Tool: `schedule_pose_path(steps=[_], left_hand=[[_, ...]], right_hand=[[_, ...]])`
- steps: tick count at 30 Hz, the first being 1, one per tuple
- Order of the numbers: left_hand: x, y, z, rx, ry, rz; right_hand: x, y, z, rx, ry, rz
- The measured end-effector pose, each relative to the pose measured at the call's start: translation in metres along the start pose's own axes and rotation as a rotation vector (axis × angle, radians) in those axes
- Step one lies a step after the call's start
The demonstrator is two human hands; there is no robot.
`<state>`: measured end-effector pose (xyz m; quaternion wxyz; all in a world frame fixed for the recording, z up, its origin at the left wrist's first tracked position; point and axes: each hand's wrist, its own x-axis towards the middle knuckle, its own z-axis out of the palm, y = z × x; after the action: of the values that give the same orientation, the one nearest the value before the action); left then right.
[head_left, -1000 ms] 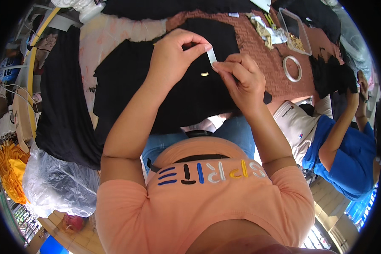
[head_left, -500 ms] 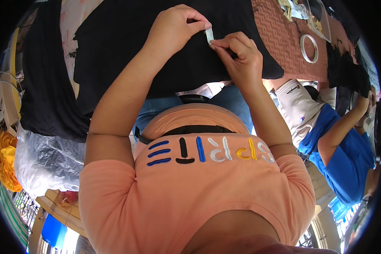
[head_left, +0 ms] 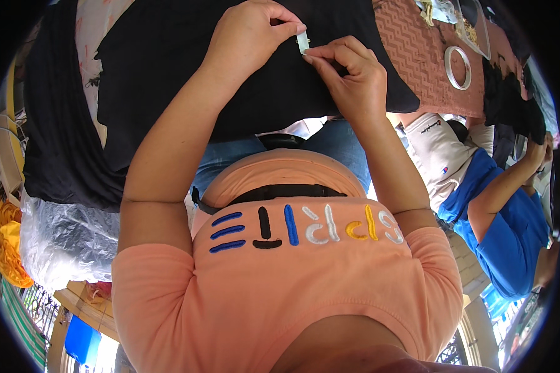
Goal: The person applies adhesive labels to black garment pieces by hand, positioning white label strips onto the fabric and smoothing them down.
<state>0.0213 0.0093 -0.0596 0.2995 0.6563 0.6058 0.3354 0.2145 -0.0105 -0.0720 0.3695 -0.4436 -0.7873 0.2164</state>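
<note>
Pinching a small pale tag [head_left: 302, 42] between both sets of fingertips, the left hand [head_left: 249, 34] and right hand [head_left: 348, 74] meet just above a black garment [head_left: 168, 68] spread over the work surface. Brown zigzag-patterned cloth [head_left: 417, 62] covers the table to the right, with a white ring [head_left: 458, 67] lying on it. Off to the left, a silvery plastic bag [head_left: 62, 236] bulges beside yellow fabric [head_left: 3, 242]. On the right, a person in a blue top [head_left: 510, 230] sits close by.

Small pale tag [head_left: 303, 42] upright over black cloth [head_left: 186, 56]
</note>
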Motion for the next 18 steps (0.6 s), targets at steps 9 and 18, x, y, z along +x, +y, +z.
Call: schedule_pose_path(steps=[9, 18], left_hand=[[0.0013, 0.0035, -0.0003, 0.024, 0.005, -0.039], [0.0012, 0.0043, 0.0019, 0.018, 0.004, -0.029]], right_hand=[[0.0005, 0.0028, 0.0018, -0.017, 0.006, 0.014], [0.0009, 0.0025, 0.0016, -0.045, 0.002, 0.014]])
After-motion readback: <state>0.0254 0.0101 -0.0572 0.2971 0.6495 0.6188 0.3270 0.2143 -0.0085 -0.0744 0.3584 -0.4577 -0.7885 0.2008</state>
